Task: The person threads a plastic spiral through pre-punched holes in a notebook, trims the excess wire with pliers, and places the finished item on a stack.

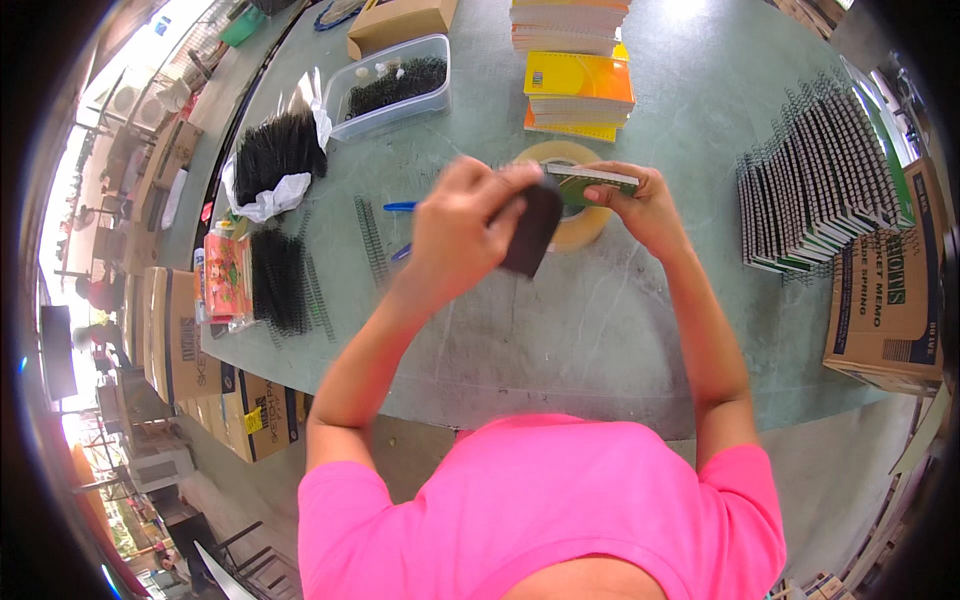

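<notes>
Over the middle of the table, my left hand (pixel 460 222) is closed on a dark flat piece (pixel 532 232), blurred by motion, so its kind is unclear. My right hand (pixel 645 205) grips a small green-covered notepad (pixel 590 183) by its right end, thumb on the cover. The notepad's left end meets the dark piece. Beneath the hands lies a wide roll of yellowish tape (pixel 575 236). Blue-handled scissors, it seems, show a blue handle (pixel 401 206) left of my left hand, beside a loose black wire spiral (pixel 370 240).
Stacked yellow-orange notepads (pixel 578 75) stand at the back. Spiral-bound pads (pixel 815 180) are piled at right by a cardboard box (pixel 885 290). At left are a clear tub (pixel 392 85) of black spirals, a bag of spirals (pixel 280 150) and a spiral bundle (pixel 278 282).
</notes>
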Demonstrator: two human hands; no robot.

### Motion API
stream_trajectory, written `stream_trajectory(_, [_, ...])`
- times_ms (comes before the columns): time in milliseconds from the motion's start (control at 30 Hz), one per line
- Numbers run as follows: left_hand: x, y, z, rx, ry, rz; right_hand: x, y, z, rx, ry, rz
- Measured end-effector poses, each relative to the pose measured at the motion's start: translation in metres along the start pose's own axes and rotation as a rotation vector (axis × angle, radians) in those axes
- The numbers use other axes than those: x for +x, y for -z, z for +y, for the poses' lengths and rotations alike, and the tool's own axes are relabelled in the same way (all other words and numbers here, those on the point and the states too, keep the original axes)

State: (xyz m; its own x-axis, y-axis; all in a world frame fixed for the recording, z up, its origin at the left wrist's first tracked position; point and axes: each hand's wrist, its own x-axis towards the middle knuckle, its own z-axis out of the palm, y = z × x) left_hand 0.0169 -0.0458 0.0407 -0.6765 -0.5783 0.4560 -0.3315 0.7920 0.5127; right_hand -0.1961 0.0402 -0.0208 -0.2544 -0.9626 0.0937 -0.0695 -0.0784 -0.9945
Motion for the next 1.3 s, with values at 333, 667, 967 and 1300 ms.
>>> stream_trajectory(333, [0.018,0.013,0.017,-0.281,0.053,0.188,-0.006,-0.001,0.006,0.014,0.016,0.047])
stream_trajectory(667, [0.017,-0.017,-0.014,0.057,-0.224,0.045,-0.008,0.002,0.003,-0.006,0.057,-0.039])
stream_trajectory(967, [0.018,-0.015,-0.006,-0.007,-0.162,-0.093,-0.004,-0.03,-0.038,-1.108,0.526,0.132])
stream_trajectory(1300, [0.011,0.006,-0.023,-0.073,-0.04,-0.128,0.002,-0.043,-0.034,-1.076,0.444,0.066])
